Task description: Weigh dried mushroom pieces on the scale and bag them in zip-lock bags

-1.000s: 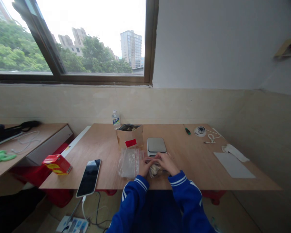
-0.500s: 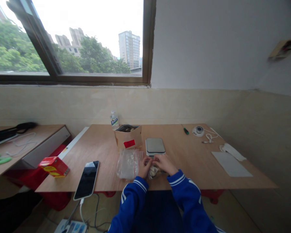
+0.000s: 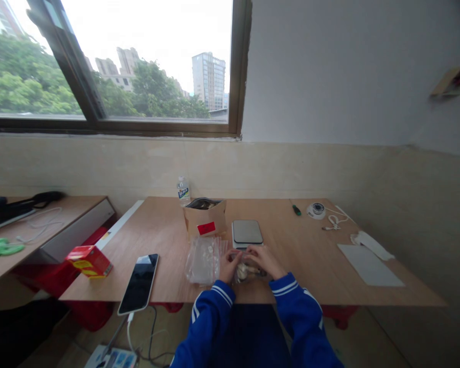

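Between my hands, near the front edge, lies a small clear zip bag (image 3: 246,272) with pale, brownish pieces in it; I cannot make out their kind. My left hand (image 3: 228,266) pinches the bag's top edge at its left part. Farther right along the same edge, my right hand (image 3: 265,259) is closed on it with its fingertips. Just beyond my fingers sits a kitchen scale (image 3: 247,232) with a bare metal plate. Left of my left hand is a stack of clear zip bags (image 3: 202,260). Behind the stack stands an open brown paper pouch (image 3: 205,220) with a red label.
A plastic bottle (image 3: 183,191) stands behind the pouch. At left are a smartphone (image 3: 138,283) on a cable and a red box (image 3: 89,261). On the right lie a green-handled screwdriver (image 3: 296,209), a dome camera (image 3: 316,210), a white sheet (image 3: 370,265) and a white cloth (image 3: 373,244).
My right hand has shifted slightly right along the bag's top edge, and more of the bag's contents shows between my hands. The whole view has shifted slightly.
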{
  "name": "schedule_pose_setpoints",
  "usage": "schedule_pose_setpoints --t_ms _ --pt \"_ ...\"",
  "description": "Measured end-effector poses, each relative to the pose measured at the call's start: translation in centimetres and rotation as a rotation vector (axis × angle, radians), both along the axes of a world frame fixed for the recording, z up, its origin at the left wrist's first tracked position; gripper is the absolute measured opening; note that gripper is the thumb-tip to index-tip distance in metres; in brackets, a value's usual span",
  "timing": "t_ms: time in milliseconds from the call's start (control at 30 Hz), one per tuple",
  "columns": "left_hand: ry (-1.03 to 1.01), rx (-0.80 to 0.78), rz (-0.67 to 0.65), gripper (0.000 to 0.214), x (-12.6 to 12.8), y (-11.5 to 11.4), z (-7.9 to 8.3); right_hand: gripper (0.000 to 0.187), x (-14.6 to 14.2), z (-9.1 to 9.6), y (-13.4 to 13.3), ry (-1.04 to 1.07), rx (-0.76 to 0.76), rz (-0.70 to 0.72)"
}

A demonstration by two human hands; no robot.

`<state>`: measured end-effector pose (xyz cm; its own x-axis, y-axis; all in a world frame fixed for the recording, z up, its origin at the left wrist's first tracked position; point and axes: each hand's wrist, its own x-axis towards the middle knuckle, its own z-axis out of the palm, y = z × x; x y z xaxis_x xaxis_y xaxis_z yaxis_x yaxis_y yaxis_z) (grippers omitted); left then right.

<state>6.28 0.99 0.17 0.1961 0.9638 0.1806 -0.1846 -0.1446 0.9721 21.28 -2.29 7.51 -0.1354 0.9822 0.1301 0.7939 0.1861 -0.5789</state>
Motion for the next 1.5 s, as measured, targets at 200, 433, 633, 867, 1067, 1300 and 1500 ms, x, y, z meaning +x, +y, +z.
schedule_pose_setpoints --t_ms 200,433,633,867,1067,1300,1500 --pt "-0.003 -0.031 -0.002 0.028 0.1 -0.1 -0.2 0.027 0.6 -0.2 -0.2 0.036 -0.063 -0.036" --pt "-0.021 -0.044 0.054 0.031 0.0 0.1 0.0 0.015 0.6 0.3 -0.6 0.061 -0.096 0.036" --pt "-0.019 -0.051 0.037 0.028 0.0 0.2 0.1 0.02 0.7 0.0 -0.8 0.06 -0.061 0.008" --pt "-0.02 -0.041 0.033 0.026 0.0 0.2 -0.1 0.025 0.5 0.4 -1.5 0.079 -0.1 -0.036" --pt "-0.035 -0.053 0.043 0.028 0.0 0.2 -0.2 0.033 0.5 1.2 -1.7 0.126 -0.099 -0.001" --pt "-0.042 -0.064 0.041 0.029 0.0 0.2 -0.3 0.027 0.3 0.3 -1.2 0.05 -0.053 -0.014" --pt "-0.061 -0.074 0.034 0.028 0.0 0.1 0.0 0.026 -0.2 -1.0 -1.1 -0.009 0.087 -0.061"
